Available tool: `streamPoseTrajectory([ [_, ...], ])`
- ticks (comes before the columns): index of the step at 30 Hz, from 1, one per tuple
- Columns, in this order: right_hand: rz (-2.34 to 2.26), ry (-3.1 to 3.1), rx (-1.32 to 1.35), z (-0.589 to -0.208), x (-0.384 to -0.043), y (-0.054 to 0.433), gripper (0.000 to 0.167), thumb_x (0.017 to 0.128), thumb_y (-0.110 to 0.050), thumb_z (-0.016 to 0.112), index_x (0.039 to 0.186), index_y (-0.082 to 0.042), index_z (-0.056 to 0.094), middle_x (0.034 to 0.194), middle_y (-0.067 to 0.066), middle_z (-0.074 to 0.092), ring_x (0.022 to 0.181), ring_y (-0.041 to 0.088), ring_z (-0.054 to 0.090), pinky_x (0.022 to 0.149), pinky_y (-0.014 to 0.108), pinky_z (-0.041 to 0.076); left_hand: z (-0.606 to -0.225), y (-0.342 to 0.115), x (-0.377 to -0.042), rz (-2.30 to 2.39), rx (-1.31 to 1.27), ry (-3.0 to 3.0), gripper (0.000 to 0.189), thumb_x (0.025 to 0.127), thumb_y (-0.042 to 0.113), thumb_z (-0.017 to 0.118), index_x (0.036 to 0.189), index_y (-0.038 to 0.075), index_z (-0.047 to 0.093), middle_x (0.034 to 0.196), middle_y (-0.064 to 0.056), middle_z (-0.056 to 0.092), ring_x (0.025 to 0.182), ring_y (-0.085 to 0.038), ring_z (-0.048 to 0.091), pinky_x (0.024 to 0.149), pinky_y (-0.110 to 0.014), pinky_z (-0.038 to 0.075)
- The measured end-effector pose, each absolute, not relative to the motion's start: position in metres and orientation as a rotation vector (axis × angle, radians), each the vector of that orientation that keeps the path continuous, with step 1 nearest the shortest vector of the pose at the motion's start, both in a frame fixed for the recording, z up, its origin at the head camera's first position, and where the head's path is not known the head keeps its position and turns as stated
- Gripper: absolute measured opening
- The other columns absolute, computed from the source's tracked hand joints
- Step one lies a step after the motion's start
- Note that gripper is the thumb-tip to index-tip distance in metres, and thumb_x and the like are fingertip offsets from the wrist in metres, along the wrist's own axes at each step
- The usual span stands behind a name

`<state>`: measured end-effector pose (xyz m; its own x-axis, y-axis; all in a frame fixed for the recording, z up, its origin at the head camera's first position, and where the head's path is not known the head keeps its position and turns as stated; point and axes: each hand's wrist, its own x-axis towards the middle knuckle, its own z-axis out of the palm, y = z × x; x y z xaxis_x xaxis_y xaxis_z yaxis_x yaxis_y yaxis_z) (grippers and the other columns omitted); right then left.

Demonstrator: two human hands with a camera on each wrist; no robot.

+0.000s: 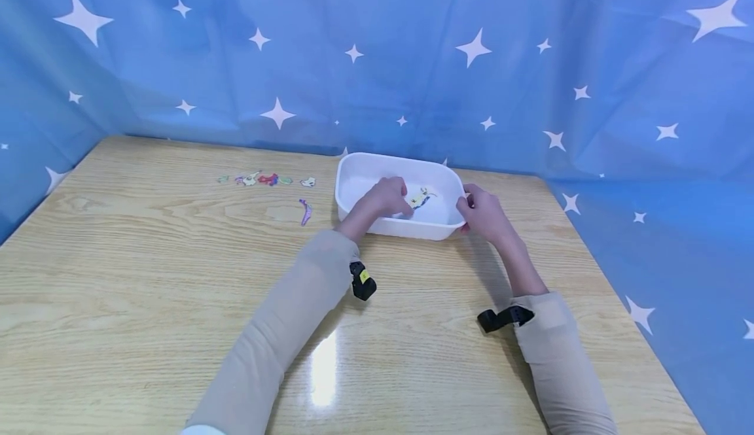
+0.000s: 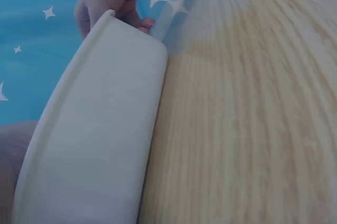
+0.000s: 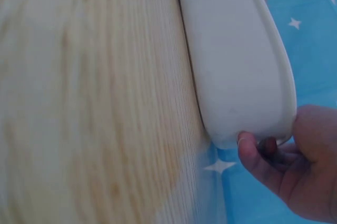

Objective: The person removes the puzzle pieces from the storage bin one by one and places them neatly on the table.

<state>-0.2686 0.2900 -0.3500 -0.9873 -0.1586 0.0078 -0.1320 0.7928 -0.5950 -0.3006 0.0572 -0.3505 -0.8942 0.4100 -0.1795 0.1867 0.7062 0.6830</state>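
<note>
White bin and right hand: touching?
Touching: the right wrist view shows the right hand gripping the white bin at its end, a fingertip against its outside.

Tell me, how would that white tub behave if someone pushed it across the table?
The white tub would probably slide rather than tip, since it looks low, wide and flat-bottomed. Its thin, smooth sides suggest it is light and fairly stiff. The right hand grips one end, which would likely steady it.

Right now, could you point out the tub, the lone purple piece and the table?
Tub (image 3: 237,60): right wrist view, on its outer wall.
Purple piece (image 1: 307,212): head view, on its middle.
Table (image 1: 147,291): head view, on its bare top.
</note>
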Motion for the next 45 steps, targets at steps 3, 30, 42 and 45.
streamPoseTrajectory([
  [3, -0.981, 2.931, -0.247, -0.3498, -0.2688, 0.2901, 0.047, 0.105, -0.013, 0.041, 0.145, 0.012, 0.040, 0.092, 0.028, 0.063, 0.063, 0.032, 0.068, 0.058, 0.038, 0.059, -0.3520, 0.0577, -0.3011, 0.953, 0.447, 2.638, 0.034, 0.087, 0.012, 0.074, 0.117, 0.002, 0.060, 0.112, -0.009, 0.061, 0.101, -0.025, 0.057, 0.085, -0.035, 0.050],
  [30, -0.965, 2.938, -0.267, -0.3491, -0.2687, 0.2906, 0.047, 0.105, -0.012, 0.040, 0.145, 0.013, 0.039, 0.088, 0.025, 0.063, 0.061, 0.030, 0.068, 0.057, 0.038, 0.058, -0.3544, 0.0577, -0.2997, 0.994, 0.427, 2.662, 0.022, 0.086, 0.012, 0.078, 0.100, 0.003, 0.063, 0.108, -0.010, 0.056, 0.098, -0.024, 0.053, 0.079, -0.033, 0.049],
  [42, -0.966, 2.938, -0.258, -0.3493, -0.2678, 0.2921, 0.048, 0.105, -0.012, 0.040, 0.145, 0.013, 0.038, 0.087, 0.024, 0.063, 0.060, 0.029, 0.067, 0.057, 0.038, 0.058, -0.3552, 0.0590, -0.3039, 1.135, 0.468, 2.687, 0.010, 0.093, 0.005, 0.067, 0.103, 0.003, 0.065, 0.104, -0.009, 0.062, 0.094, -0.024, 0.058, 0.080, -0.032, 0.049],
  [45, -0.969, 2.936, -0.254, -0.3491, -0.2678, 0.2924, 0.048, 0.105, -0.013, 0.040, 0.145, 0.013, 0.039, 0.087, 0.024, 0.063, 0.060, 0.028, 0.067, 0.057, 0.037, 0.058, -0.3532, 0.0593, -0.3051, 1.172, 0.513, 2.758, 0.011, 0.094, 0.003, 0.064, 0.105, 0.002, 0.066, 0.103, -0.010, 0.064, 0.092, -0.023, 0.060, 0.079, -0.032, 0.049],
])
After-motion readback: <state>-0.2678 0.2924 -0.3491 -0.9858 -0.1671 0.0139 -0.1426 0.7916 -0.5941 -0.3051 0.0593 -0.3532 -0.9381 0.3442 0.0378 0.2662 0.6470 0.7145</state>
